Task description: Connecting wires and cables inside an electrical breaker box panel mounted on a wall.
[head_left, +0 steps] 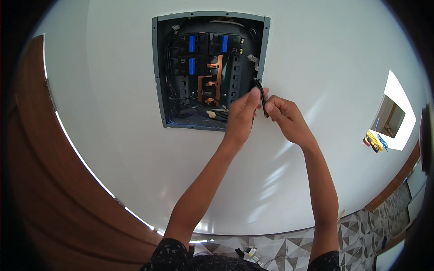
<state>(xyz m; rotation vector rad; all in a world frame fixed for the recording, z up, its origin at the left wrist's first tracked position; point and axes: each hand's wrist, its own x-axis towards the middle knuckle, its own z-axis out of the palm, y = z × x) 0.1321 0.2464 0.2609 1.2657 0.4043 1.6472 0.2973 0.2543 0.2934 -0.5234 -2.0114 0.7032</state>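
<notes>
From where I stand, both hands are nearly closed: the left hand (pixel 242 115) has thumb and fingers against some black wires (pixel 262 94), and the right hand (pixel 285 118) pinches them near their lower end. The wires sit at the right rim of the grey panel box (pixel 158 74), set into the wall. The left hand overlaps the box's lower right corner; inside, blue-marked breakers (pixel 191 44) and copper bars (pixel 219 74) leave tighter quarters. Rightward, white wall (pixel 325 58) gives wide room before the cutout (pixel 393 118). Below, wall runs down to the tiled floor (pixel 282 253); a brown door (pixel 58 180) stands well left.
</notes>
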